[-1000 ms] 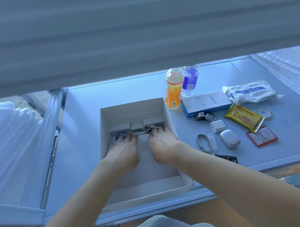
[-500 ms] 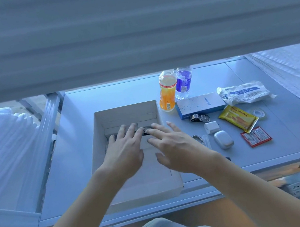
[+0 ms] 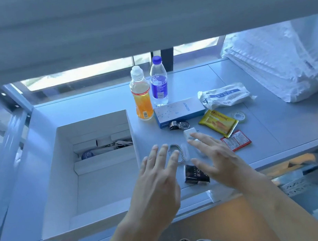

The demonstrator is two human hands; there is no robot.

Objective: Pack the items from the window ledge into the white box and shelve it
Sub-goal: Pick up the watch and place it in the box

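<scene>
Pick-up step being started: both hands [image 3: 184, 170] spread, fingers released, over bracelet [image 3: 176, 152]; pinch-and-transfer into white box [image 3: 92, 122] judged next.

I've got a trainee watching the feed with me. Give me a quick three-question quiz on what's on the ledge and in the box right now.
1. True or false: the left hand and right hand are both open and hold nothing.
2. Which lies nearest the left hand's fingertips?
A. metal bracelet
B. tape roll
C. blue Anker box
3. Fill in: the orange drink bottle stands ______ the white box, on the ledge.

Key:
1. True.
2. A.
3. Outside, just beyond the box's far right corner, beside the water bottle.
</scene>
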